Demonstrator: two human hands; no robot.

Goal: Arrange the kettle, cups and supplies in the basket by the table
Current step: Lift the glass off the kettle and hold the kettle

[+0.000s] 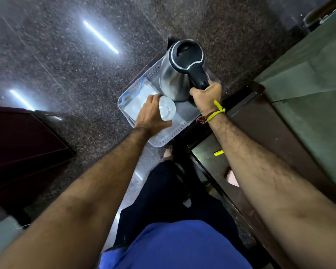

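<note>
A pale grey perforated basket (164, 139) stands on the speckled floor beside the table. A steel kettle (175, 78) with a black lid and handle sits in the basket's far end, and my right hand (207, 97) is closed around its handle. My left hand (150, 114) grips a clear glass cup (167, 108) lying on its side over the basket's middle. Under the cup area lies a clear plastic bag (139, 100) with a blue zip edge, partly hidden by my hand.
A dark wooden table (270, 121) with a green cloth top (314, 78) runs along the right. A dark red cabinet (17, 150) stands at the left. My legs and foot (167, 154) are just below the basket. Bright light strips reflect off the floor (76, 65).
</note>
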